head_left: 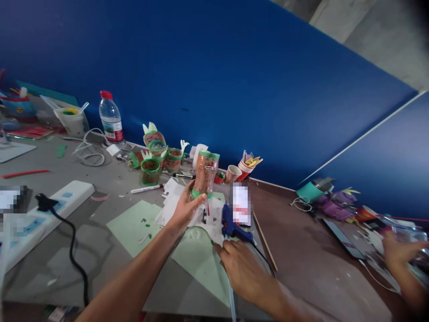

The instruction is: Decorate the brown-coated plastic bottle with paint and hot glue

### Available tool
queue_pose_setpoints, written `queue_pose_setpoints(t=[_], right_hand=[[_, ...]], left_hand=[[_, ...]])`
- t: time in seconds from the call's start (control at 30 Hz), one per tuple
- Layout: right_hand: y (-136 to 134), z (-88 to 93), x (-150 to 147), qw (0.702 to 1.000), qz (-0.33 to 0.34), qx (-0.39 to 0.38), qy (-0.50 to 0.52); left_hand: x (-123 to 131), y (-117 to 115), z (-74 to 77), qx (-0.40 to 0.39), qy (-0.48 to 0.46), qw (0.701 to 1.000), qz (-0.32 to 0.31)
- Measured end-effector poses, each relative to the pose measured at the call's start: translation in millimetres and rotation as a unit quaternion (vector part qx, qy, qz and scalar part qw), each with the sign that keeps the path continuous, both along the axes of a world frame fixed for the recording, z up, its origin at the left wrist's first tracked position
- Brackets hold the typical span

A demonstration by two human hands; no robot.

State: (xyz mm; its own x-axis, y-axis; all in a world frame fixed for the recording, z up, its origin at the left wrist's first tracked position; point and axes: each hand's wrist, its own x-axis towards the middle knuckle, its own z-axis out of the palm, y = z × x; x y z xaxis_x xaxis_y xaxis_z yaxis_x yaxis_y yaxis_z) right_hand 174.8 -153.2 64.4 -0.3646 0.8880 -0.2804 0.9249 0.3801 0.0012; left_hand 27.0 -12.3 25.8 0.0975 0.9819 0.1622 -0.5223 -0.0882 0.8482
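My left hand (pixel 186 208) is wrapped round a clear plastic cup-like container (pixel 205 174) with brown inside and green tape at its top and bottom rims. It holds this upright above white paper scraps (pixel 172 199). My right hand (pixel 239 266) is low over the table with its fingers curled, just below a blue hot glue gun (pixel 231 226). A long translucent glue stick (pixel 232 300) runs out of the gun and passes under that hand. What the right fingertips pinch, if anything, is hidden. Pale green paper sheets (pixel 201 257) lie beneath both hands.
Small brown-filled cups (pixel 150 171), a water bottle (pixel 111 118) and paper cups (pixel 233 173) line the blue wall. A phone (pixel 241 203) and a wooden stick (pixel 266 243) lie near the gun. At left is a power strip (pixel 75 192); at right, another person's hand (pixel 398 250).
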Motion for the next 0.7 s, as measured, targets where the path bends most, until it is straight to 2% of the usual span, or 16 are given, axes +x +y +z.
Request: queue_pose_setpoints(t=[0.13,0.23,0.3,0.4,0.53,0.7], right_hand=[[-2.3,3.0,6.4,0.998,-0.013,0.004,0.069],[-0.2,2.1,25.0,0.987,-0.089,0.067,0.120],[2.8,-2.1,41.2,0.977,-0.142,0.104,0.119],[7.5,-11.4,62.0,0.969,-0.185,0.120,0.111],[12.4,-24.1,72.7,0.973,-0.189,0.107,0.080],[20.4,-35.0,72.6,0.982,-0.148,0.102,0.058]], left_hand=[[-0.2,-0.4,0.7,-0.008,-0.007,1.000,0.005],[-0.1,-0.5,-1.6,-0.020,-0.036,0.999,0.000],[-0.7,-1.4,-2.5,-0.033,-0.072,0.996,-0.031],[-3.2,-4.5,0.5,-0.032,-0.110,0.989,-0.089],[-7.5,-10.0,9.0,-0.030,-0.126,0.982,-0.136],[-9.5,-12.9,12.6,-0.041,-0.110,0.982,-0.147]])
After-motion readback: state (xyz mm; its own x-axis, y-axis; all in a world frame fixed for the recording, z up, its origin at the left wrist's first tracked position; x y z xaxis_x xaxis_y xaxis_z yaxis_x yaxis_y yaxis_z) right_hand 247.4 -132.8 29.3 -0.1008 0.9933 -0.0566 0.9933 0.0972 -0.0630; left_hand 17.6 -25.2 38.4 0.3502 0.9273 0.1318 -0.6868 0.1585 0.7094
